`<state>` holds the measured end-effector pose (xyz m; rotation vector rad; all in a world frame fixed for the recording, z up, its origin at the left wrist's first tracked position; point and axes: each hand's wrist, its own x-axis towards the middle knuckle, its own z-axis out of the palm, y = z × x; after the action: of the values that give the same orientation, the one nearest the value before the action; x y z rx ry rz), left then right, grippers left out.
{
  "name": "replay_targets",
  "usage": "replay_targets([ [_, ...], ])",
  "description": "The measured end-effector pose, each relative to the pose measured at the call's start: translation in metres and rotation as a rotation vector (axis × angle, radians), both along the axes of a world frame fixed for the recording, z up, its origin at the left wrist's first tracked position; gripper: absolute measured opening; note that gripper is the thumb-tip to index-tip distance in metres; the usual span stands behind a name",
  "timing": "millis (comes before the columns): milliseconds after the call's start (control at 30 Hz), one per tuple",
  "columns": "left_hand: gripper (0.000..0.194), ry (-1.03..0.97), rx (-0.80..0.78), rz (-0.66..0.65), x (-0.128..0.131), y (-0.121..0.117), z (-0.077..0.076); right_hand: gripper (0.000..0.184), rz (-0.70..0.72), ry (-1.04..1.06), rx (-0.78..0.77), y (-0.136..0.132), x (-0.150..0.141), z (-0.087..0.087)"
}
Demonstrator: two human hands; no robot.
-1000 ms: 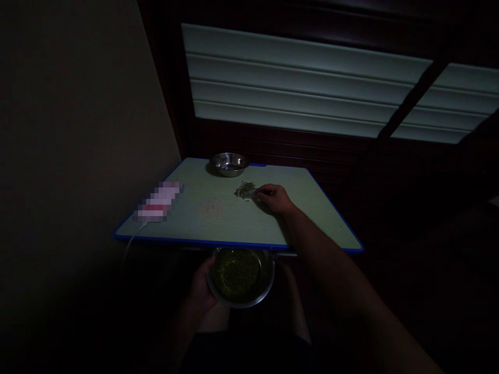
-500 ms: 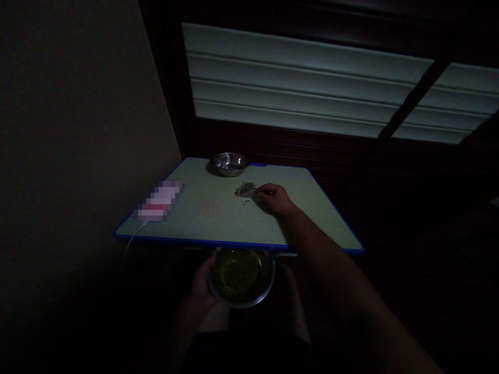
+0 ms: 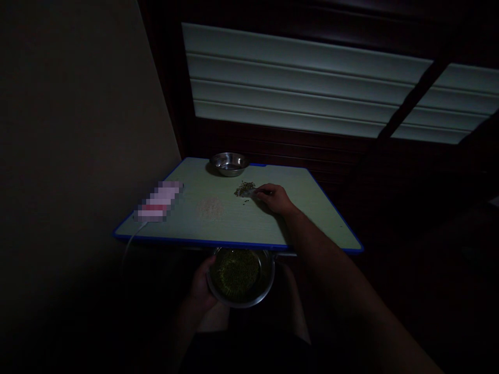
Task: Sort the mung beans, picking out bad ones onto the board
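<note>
Since a second ago, head view: my right hand (image 3: 275, 198) and left hand (image 3: 201, 288) have barely moved; a few stray grains before the grain pile (image 3: 245, 187) have shifted slightly.
Right grip: my fingers pinch a pale see-through tool (image 3: 250, 193) against the pile on the board (image 3: 253, 228).
Left grip: clamped on the grain bowl (image 3: 268, 272), below the board's near edge.
Grain bowl: greenish grains inside.
Far bowl (image 3: 231, 172): metal, on the board; contents unclear.

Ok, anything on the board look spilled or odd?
A few dark grains lie astray on the board, just nearer than the small pile. A pale scattered patch to its left looks odd too, but is too dim to identify.
</note>
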<state>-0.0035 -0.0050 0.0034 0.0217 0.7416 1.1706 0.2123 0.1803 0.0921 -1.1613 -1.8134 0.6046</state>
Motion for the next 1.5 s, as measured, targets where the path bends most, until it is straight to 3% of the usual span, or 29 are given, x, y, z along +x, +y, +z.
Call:
replay_targets([
  [267,0.020,0.017,0.032,0.011,0.0015,-0.0006,0.0010,0.015,-0.037,0.000,-0.002,-0.0024,-0.0002,0.0031],
  [833,0.022,0.013,0.024,-0.007,-0.0014,0.0006,-0.0047,0.013,0.022,0.027,-0.053,-0.0051,-0.0015,0.0050],
  [1133,0.020,0.045,-0.002,0.027,0.0011,-0.0001,-0.0006,0.012,0.041,0.035,-0.067,-0.0051,-0.0016,0.0050],
  [1500,0.019,0.056,-0.019,0.034,0.0003,0.0003,-0.0001,0.015,0.105,0.042,-0.188,-0.0074,-0.0019,0.0065],
])
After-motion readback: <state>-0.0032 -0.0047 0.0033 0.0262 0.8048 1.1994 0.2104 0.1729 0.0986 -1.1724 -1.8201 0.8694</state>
